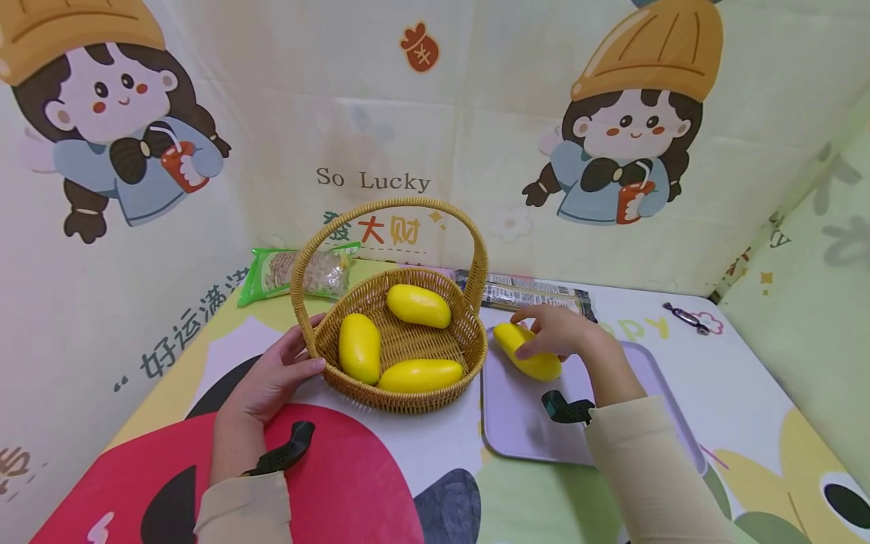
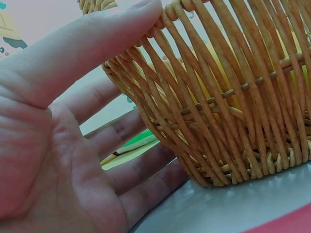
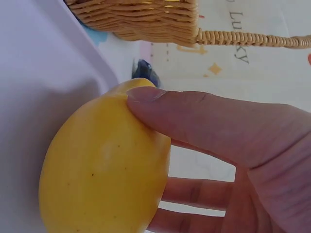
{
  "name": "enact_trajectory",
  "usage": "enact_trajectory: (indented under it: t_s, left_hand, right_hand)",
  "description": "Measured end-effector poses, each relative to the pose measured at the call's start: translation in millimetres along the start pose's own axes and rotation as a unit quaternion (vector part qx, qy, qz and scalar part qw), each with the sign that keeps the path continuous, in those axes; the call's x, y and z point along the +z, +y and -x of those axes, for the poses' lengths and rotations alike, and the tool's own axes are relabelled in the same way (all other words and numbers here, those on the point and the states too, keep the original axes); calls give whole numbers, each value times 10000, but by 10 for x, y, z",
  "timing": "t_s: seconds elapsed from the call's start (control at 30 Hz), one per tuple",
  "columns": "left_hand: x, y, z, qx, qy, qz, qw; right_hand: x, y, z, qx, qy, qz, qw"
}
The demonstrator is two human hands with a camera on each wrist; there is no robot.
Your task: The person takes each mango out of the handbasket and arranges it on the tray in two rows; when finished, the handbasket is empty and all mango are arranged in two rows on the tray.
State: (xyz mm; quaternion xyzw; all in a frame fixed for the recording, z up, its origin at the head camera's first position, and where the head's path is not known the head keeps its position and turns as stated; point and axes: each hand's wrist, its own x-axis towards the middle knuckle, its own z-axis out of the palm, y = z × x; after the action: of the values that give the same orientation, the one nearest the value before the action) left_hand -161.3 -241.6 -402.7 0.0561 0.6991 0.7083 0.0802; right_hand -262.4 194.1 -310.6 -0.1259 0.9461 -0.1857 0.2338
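- Two hands face us: the left hand, thumb and fingers parted, holds the basket by its left side.
- The right hand, half-curled, pinches a yellow mango over the lilac tray; we can't be sure whether fruit and tray touch.
- Inside the basket we count three more mangoes.
- Behind, we see a green packet, a dark packet and, far right, a wrapped sweet.
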Motion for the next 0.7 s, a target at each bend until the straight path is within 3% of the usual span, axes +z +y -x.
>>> enact_trajectory:
  t_s: [0.27,0.47,0.7]
  left_hand:
    - [16,10,8,-22,30,44,10000]
    - [21,25,14,-83,59,15,9999]
    - [24,32,12,-88,51,55,9999]
  right_hand:
    - [43,-54,-7,-14,162,280,9995]
    - [76,-51,-27,-302,292,462,9981]
    - [78,-83,-26,-392,276,416,9980]
